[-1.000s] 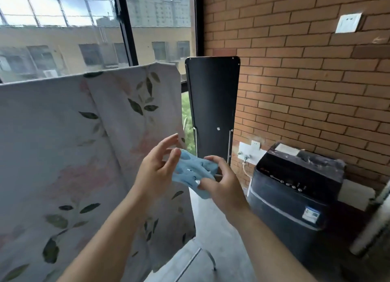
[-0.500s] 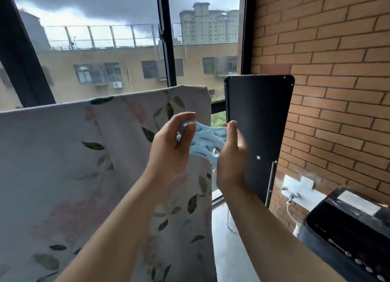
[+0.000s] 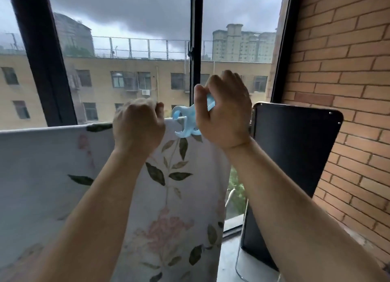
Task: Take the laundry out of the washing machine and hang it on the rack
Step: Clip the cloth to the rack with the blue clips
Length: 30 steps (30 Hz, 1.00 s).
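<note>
Head view | white floral bedsheet (image 3: 179, 197) hangs draped, top edge horizontal | left hand (image 3: 138, 123) fingers curled on that edge | right hand (image 3: 223, 110) fingers pinch light-blue plastic clothes peg (image 3: 185, 121), at edge between hands, right nearer.

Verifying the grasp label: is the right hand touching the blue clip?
Touching. Head view shows the right hand with fingers curled round the upper end of the blue clip.
</note>
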### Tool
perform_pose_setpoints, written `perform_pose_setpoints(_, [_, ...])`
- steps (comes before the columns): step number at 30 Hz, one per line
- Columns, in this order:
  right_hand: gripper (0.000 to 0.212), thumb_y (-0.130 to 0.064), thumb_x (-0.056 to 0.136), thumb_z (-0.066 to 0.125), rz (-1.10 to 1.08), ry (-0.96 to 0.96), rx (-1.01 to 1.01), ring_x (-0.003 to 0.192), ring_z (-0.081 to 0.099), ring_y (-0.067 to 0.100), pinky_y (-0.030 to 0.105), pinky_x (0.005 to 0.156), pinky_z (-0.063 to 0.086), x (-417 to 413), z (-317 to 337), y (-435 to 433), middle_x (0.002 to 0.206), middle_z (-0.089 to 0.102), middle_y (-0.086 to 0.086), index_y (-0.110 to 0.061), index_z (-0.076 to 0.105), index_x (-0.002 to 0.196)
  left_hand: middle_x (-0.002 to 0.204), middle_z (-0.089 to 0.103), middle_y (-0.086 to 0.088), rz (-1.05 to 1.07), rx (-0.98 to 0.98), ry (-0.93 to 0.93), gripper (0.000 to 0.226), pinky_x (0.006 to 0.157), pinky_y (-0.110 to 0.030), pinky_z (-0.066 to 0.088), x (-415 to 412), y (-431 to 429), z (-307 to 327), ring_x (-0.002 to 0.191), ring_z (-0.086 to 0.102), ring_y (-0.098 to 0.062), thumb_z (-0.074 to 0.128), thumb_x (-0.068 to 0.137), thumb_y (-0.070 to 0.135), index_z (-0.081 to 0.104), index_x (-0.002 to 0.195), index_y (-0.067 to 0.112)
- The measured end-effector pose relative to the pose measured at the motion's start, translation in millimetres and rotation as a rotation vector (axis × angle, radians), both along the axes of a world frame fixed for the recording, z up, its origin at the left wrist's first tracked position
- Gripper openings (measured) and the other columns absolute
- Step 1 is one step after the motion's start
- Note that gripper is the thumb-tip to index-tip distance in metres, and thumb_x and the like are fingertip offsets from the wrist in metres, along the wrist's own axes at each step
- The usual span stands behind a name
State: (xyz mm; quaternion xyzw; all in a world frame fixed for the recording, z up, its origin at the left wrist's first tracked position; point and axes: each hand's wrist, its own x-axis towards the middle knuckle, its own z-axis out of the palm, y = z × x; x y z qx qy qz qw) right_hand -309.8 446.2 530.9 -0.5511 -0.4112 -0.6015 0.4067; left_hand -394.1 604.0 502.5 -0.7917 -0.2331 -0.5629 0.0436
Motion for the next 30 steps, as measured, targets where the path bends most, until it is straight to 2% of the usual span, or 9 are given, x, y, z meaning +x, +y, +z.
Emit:
perform_pose_setpoints(4, [0.013,-0.019,0.078,0.060,-0.056,-0.152,-0.197,0.070,0.056,0.025,0.031,0.063,0.043,-2,29,24,0.069,0.058,0.008,-0.009,0.062,0.070,0.055,0.055,-0.005,0.269,0.101,0.019,0.032,0.059,-0.031,0.040,3,4,-16,0.052,0.033,-0.018,0.054,0.091,0.027,0.061,0.063,0.014])
perform_pose_setpoints(9, [0.018,-0.024,0.074,0.055,-0.052,-0.194,-0.406,0.072,0.060,0.025,0.034,0.068,0.049,-5,45,48,0.069,0.062,0.005,-0.011,0.068,0.072,0.056,0.059,-0.003,0.302,0.209,-0.015,0.032,0.064,-0.031,0.045,5,6,-22,0.052,0.054,-0.025,0.053,0.090,0.027,0.056,0.060,0.016])
perform_pose_setpoints(13, [0.016,-0.027,0.077,0.049,-0.076,-0.090,-0.580,0.072,0.056,0.022,0.030,0.066,0.042,5,54,71,0.071,0.060,0.001,-0.019,0.062,0.071,0.058,0.060,-0.001,0.321,0.272,0.003,0.046,0.066,-0.033,0.044,5,6,-25,0.054,0.054,-0.023,0.040,0.100,0.037,0.060,0.064,0.018])
perform_pose_setpoints(16, [0.018,-0.025,0.076,0.049,-0.054,0.085,-0.657,0.058,0.049,0.016,0.025,0.058,0.036,20,57,83,0.058,0.049,-0.005,-0.017,0.046,0.060,0.059,0.058,0.001,0.329,0.284,0.018,0.053,0.068,-0.033,0.042,6,6,-27,0.054,0.040,-0.016,0.031,0.104,0.043,0.061,0.066,0.019])
perform_pose_setpoints(22, [0.013,-0.021,0.072,0.046,0.025,0.253,-0.813,0.050,0.048,0.014,0.020,0.049,0.035,33,66,89,0.056,0.050,-0.003,-0.019,0.047,0.060,0.057,0.054,0.002,0.355,0.285,0.003,0.053,0.069,-0.034,0.042,8,4,-27,0.054,0.034,-0.015,0.031,0.104,0.041,0.057,0.064,0.019])
perform_pose_setpoints(25, [0.031,-0.037,0.086,0.049,-0.032,0.234,-0.881,0.054,0.049,0.014,0.022,0.049,0.033,41,71,87,0.060,0.049,-0.003,-0.021,0.041,0.061,0.055,0.049,0.003,0.358,0.302,0.007,0.052,0.069,-0.035,0.043,9,2,-27,0.052,0.036,-0.016,0.032,0.104,0.041,0.053,0.062,0.020])
perform_pose_setpoints(27, [0.053,-0.062,0.092,0.044,-0.035,0.195,-0.898,0.053,0.054,0.013,0.022,0.050,0.037,43,70,83,0.060,0.056,-0.003,-0.019,0.053,0.064,0.055,0.051,0.002,0.356,0.306,0.020,0.053,0.069,-0.035,0.043,8,3,-25,0.050,0.043,-0.019,0.031,0.104,0.041,0.054,0.062,0.019])
perform_pose_setpoints(29, [0.069,-0.075,0.089,0.035,0.076,0.184,-0.854,0.074,0.070,0.015,0.026,0.062,0.052,42,65,77,0.086,0.075,0.000,-0.018,0.074,0.090,0.057,0.056,0.001,0.364,0.296,0.039,0.053,0.070,-0.035,0.043,6,3,-24,0.052,0.051,-0.022,0.031,0.104,0.041,0.056,0.063,0.018])
perform_pose_setpoints(30, [0.072,-0.076,0.089,0.034,0.160,0.188,-0.792,0.092,0.071,0.016,0.030,0.074,0.057,41,59,73,0.109,0.075,0.000,-0.019,0.073,0.108,0.057,0.056,0.001,0.365,0.295,0.045,0.053,0.070,-0.035,0.042,6,5,-24,0.053,0.052,-0.022,0.031,0.104,0.042,0.057,0.064,0.018])
